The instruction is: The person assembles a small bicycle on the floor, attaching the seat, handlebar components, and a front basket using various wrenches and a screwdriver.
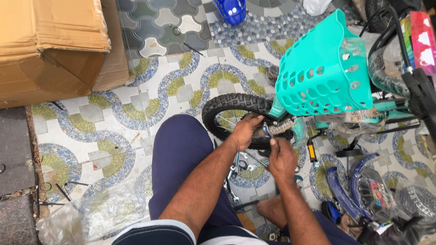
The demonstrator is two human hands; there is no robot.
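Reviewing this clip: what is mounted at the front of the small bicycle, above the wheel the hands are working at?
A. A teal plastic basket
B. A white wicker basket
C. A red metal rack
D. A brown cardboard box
A: a teal plastic basket with cut-out holes sits above the front wheel, where the left hand and right hand work.
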